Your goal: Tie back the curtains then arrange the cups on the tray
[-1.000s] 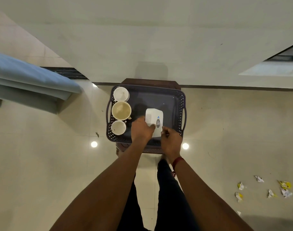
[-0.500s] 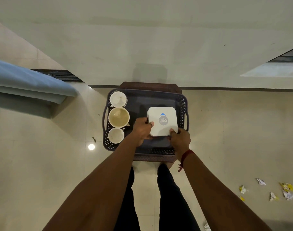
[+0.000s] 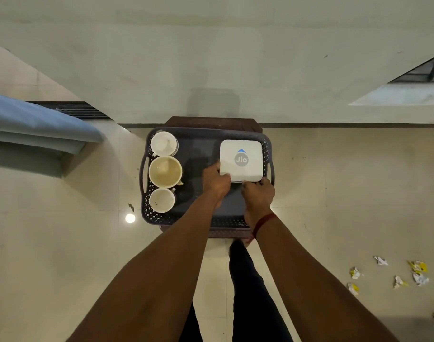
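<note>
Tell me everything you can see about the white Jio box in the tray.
The white Jio box is a flat, square, smooth plastic-looking unit with rounded corners. On top it has a round grey logo and a small blue triangle mark. It lies face up in the far right part of the dark tray. The left hand grips its near left corner and the right hand pinches its near edge.

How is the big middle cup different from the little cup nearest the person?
The middle cup is wider than the near cup. The middle cup looks tan inside; the near cup looks whiter, with a dark speck. Both stand upright along the tray's left side.
</note>
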